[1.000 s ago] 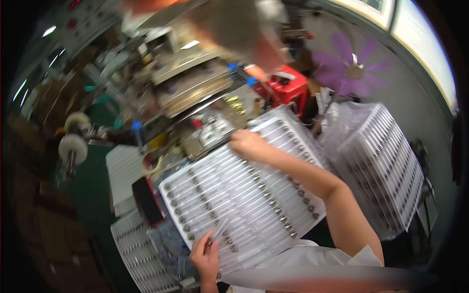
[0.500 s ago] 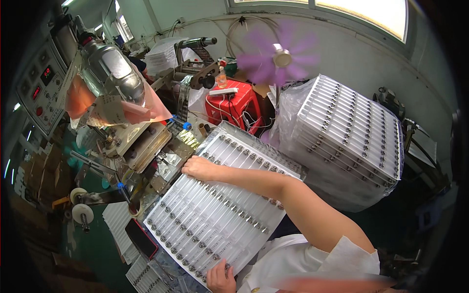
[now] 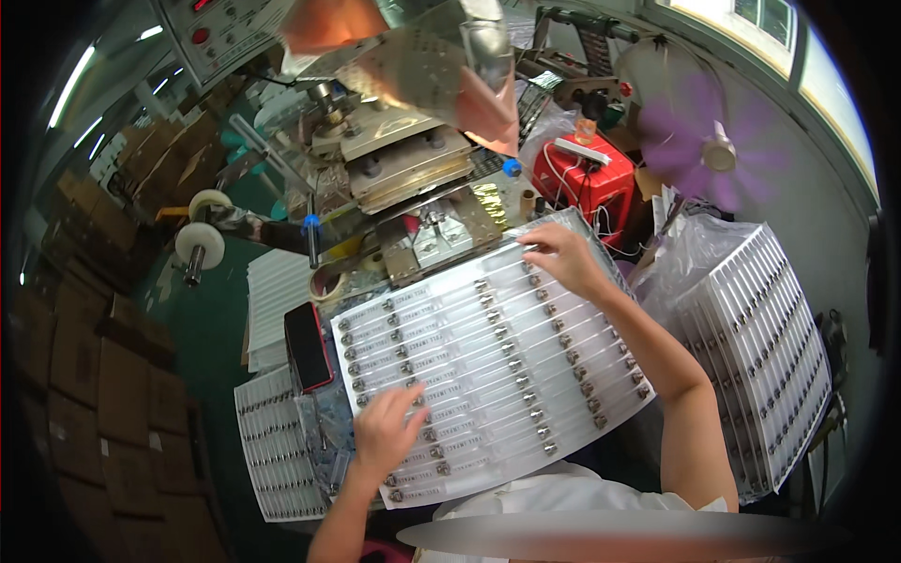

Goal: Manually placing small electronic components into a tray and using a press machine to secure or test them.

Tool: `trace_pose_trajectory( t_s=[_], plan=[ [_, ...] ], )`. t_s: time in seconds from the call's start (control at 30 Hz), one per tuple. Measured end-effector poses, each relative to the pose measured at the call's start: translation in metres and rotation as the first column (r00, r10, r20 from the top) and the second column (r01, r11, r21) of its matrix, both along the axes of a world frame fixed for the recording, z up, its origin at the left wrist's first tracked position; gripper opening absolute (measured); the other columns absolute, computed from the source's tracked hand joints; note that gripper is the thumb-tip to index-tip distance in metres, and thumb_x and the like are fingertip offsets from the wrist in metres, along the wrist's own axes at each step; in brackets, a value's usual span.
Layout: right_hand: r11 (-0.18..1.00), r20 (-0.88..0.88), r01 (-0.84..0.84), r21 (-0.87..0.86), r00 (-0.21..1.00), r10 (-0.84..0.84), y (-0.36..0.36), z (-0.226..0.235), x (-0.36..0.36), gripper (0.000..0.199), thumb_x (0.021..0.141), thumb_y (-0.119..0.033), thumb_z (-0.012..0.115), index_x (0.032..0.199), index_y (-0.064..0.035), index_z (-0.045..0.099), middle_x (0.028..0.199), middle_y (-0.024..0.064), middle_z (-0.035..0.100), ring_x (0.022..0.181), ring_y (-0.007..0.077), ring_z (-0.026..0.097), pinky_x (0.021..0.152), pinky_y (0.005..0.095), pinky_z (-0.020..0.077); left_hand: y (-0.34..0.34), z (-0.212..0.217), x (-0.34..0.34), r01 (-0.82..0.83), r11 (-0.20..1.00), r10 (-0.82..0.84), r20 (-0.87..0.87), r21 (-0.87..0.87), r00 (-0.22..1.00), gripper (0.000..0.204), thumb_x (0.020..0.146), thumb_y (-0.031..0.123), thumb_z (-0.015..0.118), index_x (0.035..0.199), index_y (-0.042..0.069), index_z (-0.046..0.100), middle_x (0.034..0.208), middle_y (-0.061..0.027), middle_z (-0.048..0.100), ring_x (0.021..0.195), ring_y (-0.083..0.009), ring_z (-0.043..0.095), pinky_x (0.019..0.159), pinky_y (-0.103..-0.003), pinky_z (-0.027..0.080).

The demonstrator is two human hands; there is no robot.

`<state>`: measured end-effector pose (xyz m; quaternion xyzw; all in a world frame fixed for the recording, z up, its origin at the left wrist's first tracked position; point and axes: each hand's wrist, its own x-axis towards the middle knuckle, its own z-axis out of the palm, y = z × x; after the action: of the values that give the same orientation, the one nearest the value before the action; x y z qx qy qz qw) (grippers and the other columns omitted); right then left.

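A large clear plastic tray (image 3: 554,371) lies tilted in front of me, with rows of slim transparent tubes that have small metal caps. My left hand (image 3: 387,433) rests flat on the tray's near left part, fingers spread over the tubes. My right hand (image 3: 558,255) lies on the tray's far right corner, fingers curled over its edge. Neither hand lifts a tube clear of the tray.
A metal stamping machine (image 3: 404,159) stands behind the tray. A black phone (image 3: 309,345) lies to the left. A tall stack of filled trays in plastic wrap (image 3: 760,347) is on the right. A red box (image 3: 587,183), a purple fan (image 3: 715,150) and cardboard cartons (image 3: 89,375) surround the bench.
The view has swung so the machine sits higher and the tray is centred. My left hand moved up from the tray's near edge onto the tubes; my right hand stays at the far corner.
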<state>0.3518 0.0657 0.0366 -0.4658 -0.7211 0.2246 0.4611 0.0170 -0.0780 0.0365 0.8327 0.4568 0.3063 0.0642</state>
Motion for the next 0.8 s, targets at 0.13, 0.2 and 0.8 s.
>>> trace_pose_trajectory(
  t_s=[0.13, 0.2, 0.8],
  plan=[
    [0.962, -0.232, 0.004, -0.274, 0.97, -0.071, 0.013, -0.006, 0.011, 0.027, 0.081, -0.007, 0.069, 0.108, -0.001, 0.065, 0.087, 0.0051, 0.068, 0.079, 0.0088, 0.061, 0.069, 0.0236, 0.0496, 0.125, 0.01, 0.039, 0.035, 0.986, -0.031, -0.027, 0.162, 0.999, 0.038, 0.08, 0.013, 0.066, 0.118, 0.018, 0.062, 0.075, -0.0073, 0.055, 0.067, -0.0262, 0.059, 0.057, -0.038, 0.048],
    [0.986, -0.24, 0.043, -0.159, 0.967, -0.081, 0.027, -0.01, 0.001, 0.029, 0.081, -0.007, 0.069, 0.109, -0.0009, 0.064, 0.085, 0.0052, 0.067, 0.078, 0.0086, 0.061, 0.069, 0.0238, 0.0495, 0.178, 0.012, 0.059, -0.009, 0.955, 0.029, -0.06, 0.297, 0.998, 0.044, 0.08, 0.013, 0.066, 0.122, 0.02, 0.058, 0.076, -0.0081, 0.055, 0.068, -0.0286, 0.06, 0.058, -0.039, 0.049],
    [0.901, 0.368, -0.076, 0.427, 0.925, -0.097, 0.088, 0.001, -0.109, 0.039, 0.073, -0.004, 0.07, 0.111, -0.005, 0.06, 0.113, 0.011, 0.06, 0.098, 0.0317, 0.061, 0.083, 0.0375, 0.0513, -0.004, -0.024, -0.009, -0.041, 0.972, 0.113, 0.306, -0.233, 0.945, 0.037, 0.075, 0.0, 0.068, 0.111, 0.008, 0.066, 0.069, -0.0068, 0.06, 0.054, -0.019, 0.056, 0.05, -0.03, 0.045]
  ],
)
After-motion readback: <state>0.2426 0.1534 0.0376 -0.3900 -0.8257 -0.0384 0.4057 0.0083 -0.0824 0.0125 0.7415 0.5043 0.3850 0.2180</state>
